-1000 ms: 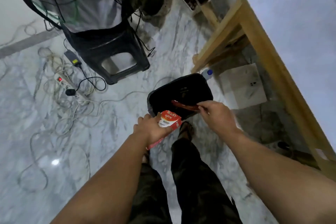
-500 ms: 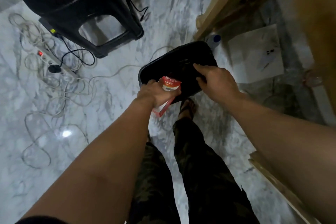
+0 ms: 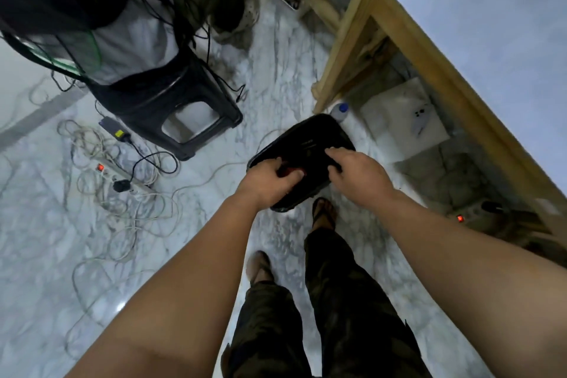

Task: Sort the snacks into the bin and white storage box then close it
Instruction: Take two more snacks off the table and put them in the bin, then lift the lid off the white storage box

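Bin [image 3: 319,135] on the floor, both hands over it.
Left hand [image 3: 270,182] clamps a red snack [image 3: 288,170] at 9 o'clock; right hand [image 3: 352,173] fingers curl downward, grip unclear.

Black bin [image 3: 310,135], red snack [image 3: 288,170], grey-veined white marble floor [image 3: 276,77]

Readable text: none.
Bin [image 3: 306,138]: faint pale marks on the black surface at 12 o'clock from the hands, too blurred to read.
Red snack [image 3: 290,171]: only a sliver showing, no lettering legible.
Adapter [image 3: 115,129]: yellow label at 9 o'clock, print unreadable.
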